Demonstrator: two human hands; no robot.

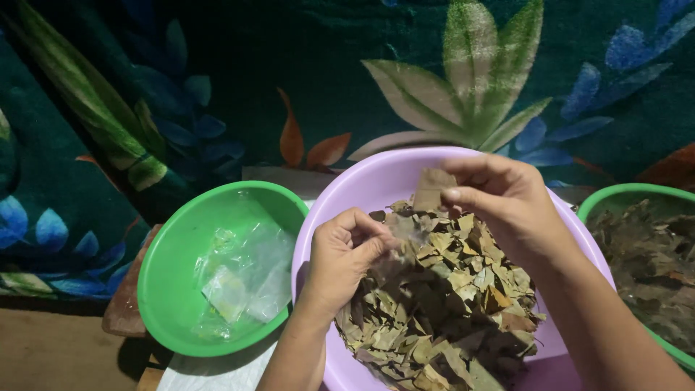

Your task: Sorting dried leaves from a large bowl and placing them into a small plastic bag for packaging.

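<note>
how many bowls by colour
green bowls: 2, one with clear plastic bags, one with dry leaves
purple bowl: 1, heaped with dry leaves
total: 3

Both hands [427, 232] over dried leaves [449, 304], purple basin [362, 188], perhaps pinching one leaf

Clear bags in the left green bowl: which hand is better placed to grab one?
Left, probably. The left hand is beside the green bowl holding the clear bags; the right hand pinches a dried leaf over the purple basin.
</note>
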